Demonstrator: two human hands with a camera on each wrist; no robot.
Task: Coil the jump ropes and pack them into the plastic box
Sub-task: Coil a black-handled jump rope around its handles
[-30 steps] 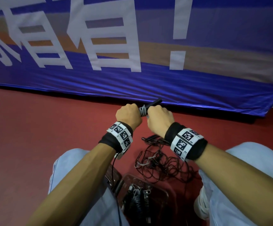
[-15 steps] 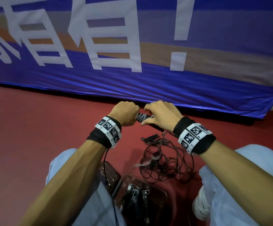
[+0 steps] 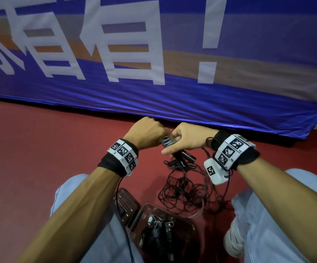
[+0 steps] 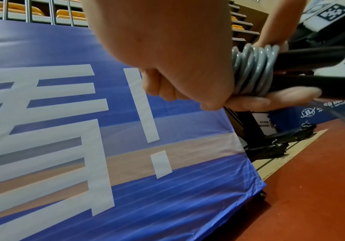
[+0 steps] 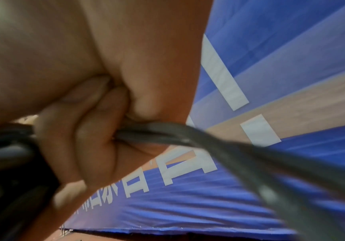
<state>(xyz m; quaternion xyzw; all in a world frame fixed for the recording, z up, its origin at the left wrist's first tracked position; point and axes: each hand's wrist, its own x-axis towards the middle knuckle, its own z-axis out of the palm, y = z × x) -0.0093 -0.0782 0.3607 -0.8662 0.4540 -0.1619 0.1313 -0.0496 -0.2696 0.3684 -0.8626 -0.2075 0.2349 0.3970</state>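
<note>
A grey jump rope [image 3: 166,142] is wound in tight turns round its black handles [image 3: 186,155]. My left hand [image 3: 147,132] grips the wound bundle [image 4: 252,70] in a fist. My right hand [image 3: 184,138] holds the handles and pinches a strand of the grey cord [image 5: 159,133]. Both hands are raised above the red floor. Below them lies a tangle of dark jump ropes [image 3: 188,190] with black handles [image 3: 176,164]. The clear plastic box [image 3: 189,227] stands between my knees with coiled ropes [image 3: 159,232] inside.
A blue banner [image 3: 153,73] with white characters stands close ahead. The box lid [image 3: 125,204] lies by my left knee. My knees in light trousers [image 3: 279,224] and a white shoe [image 3: 233,242] flank the box. Open red floor [image 3: 40,149] stretches to the left.
The right hand has rolled over the bundle, palm side turning, and carried the cord round the handles. Both hands stayed together at about the same height.
</note>
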